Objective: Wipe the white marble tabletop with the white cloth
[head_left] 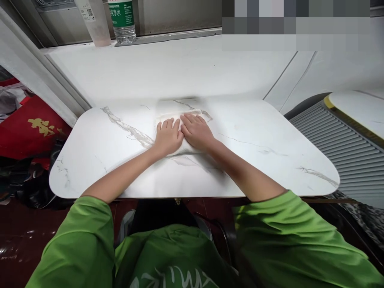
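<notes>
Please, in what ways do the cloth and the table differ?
The cloth is small, under the left hand and right hand; the table spreads far beyond it on both sides. The cloth looks soft; the table looks hard and grey-veined. Both look mostly white.

Left hand (168, 138) and right hand (196, 131) rest on what looks like white cloth (186, 148) atop a table (246, 124).
</notes>
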Demonstrator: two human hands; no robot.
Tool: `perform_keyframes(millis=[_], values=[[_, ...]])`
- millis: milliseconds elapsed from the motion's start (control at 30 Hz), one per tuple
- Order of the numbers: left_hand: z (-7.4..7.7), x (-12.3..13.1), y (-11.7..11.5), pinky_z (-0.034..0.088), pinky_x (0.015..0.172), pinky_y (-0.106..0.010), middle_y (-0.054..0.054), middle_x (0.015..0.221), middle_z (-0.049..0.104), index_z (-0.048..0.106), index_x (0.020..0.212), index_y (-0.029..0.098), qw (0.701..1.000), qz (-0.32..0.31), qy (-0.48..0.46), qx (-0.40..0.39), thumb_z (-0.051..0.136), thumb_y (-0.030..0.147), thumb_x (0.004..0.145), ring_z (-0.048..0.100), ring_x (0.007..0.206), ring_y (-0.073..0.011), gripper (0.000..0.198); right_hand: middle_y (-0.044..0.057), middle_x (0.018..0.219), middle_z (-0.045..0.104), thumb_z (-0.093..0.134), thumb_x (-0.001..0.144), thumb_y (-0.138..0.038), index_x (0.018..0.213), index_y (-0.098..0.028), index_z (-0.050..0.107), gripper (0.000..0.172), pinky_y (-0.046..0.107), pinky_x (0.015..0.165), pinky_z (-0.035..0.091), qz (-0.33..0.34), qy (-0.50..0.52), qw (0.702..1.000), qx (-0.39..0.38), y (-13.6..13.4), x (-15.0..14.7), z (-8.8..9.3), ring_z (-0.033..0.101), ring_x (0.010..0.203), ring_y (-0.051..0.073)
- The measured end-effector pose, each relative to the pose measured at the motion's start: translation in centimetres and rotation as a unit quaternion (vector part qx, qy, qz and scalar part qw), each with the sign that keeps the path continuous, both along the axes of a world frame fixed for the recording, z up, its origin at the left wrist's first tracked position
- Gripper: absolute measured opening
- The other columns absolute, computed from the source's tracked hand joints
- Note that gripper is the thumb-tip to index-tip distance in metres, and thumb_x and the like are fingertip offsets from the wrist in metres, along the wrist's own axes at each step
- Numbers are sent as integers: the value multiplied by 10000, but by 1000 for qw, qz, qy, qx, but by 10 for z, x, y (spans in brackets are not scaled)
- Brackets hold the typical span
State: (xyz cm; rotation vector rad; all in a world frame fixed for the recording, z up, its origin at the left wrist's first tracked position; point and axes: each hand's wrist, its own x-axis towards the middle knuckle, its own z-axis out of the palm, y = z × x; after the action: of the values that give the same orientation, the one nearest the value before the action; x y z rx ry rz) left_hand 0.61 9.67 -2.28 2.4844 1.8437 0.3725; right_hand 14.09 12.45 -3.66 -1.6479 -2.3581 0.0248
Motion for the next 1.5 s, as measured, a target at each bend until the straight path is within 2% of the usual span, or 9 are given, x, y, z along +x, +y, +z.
perform_keyframes(millis=[233, 333, 400, 567, 667, 767, 933, 1200, 1500], values=[[11, -8, -102, 338, 1189, -554, -234, 1435, 567, 565, 1360, 63, 993, -106, 39, -13, 406, 268, 983, 528, 1333, -362, 457, 208, 1550, 472, 202, 1038, -295, 1502, -24, 469, 600, 498, 1202, 343, 37, -19, 998, 53, -123, 13, -9, 431, 1464, 309], [12, -7, -121, 244, 1256, -541, -208, 1531, 488, 505, 1416, 64, 990, -134, 11, -42, 387, 256, 993, 386, 1479, -331, 479, 206, 1566, 450, 218, 1044, -303, 1514, -39, 459, 591, 496, 1216, 327, 24, -21, 997, 64, -153, 20, -9, 398, 1487, 307], [12, 0, -118, 172, 1286, -540, -196, 1620, 374, 454, 1470, 68, 987, -133, -5, -89, 371, 257, 1004, 247, 1556, -314, 510, 183, 1570, 455, 238, 1038, -310, 1521, -77, 460, 581, 498, 1222, 325, 15, -21, 998, 49, -154, 27, -7, 393, 1492, 297], [15, 47, -88, 50, 1283, -591, -187, 1708, 117, 250, 1611, 96, 978, -132, -14, -163, 319, 286, 1039, 53, 1592, -320, 607, 216, 1545, 474, 278, 992, -270, 1495, -33, 487, 594, 540, 1211, 338, -61, -28, 997, -37, -119, 62, -1, 406, 1481, 329], [14, 83, -65, 48, 1271, -615, -178, 1707, 139, 167, 1641, 127, 980, -123, -19, -157, 300, 292, 1045, 72, 1590, -327, 633, 203, 1515, 517, 297, 955, -229, 1448, -49, 543, 579, 550, 1220, 315, -111, -21, 993, -40, -91, 89, 0, 434, 1464, 321], [11, 114, -38, 57, 1288, -567, -189, 1695, 189, 225, 1625, 80, 983, -109, -9, -144, 269, 294, 1049, 106, 1587, -330, 617, 157, 1501, 547, 321, 926, -213, 1410, -105, 589, 564, 546, 1217, 316, -110, 17, 994, -9, -61, 115, -1, 462, 1446, 301], [5, 150, 23, 93, 1299, -527, -147, 1683, 263, 297, 1606, 107, 988, -114, 1, -107, 248, 270, 1042, 173, 1582, -286, 590, 116, 1283, 711, 368, 884, -234, 1210, -185, 730, 489, 480, 1043, 494, -154, 83, 984, 41, -7, 146, -2, 625, 1247, 323], [2, 178, 108, 93, 1303, -482, -113, 1690, 261, 321, 1602, 161, 988, -121, 11, -98, 254, 268, 1048, 188, 1581, -233, 569, 145, 1212, 737, 366, 879, -220, 1170, -151, 758, 493, 506, 982, 504, -200, 101, 972, 66, 79, 171, -12, 643, 1164, 357], [-3, 186, 157, 140, 1298, -471, -69, 1668, 326, 401, 1559, 199, 992, -95, -12, -81, 274, 271, 1041, 248, 1562, -209, 539, 169, 1167, 728, 398, 872, -190, 1060, -134, 755, 407, 541, 1066, 446, -205, 72, 967, 130, 130, 180, -14, 595, 1219, 363]])
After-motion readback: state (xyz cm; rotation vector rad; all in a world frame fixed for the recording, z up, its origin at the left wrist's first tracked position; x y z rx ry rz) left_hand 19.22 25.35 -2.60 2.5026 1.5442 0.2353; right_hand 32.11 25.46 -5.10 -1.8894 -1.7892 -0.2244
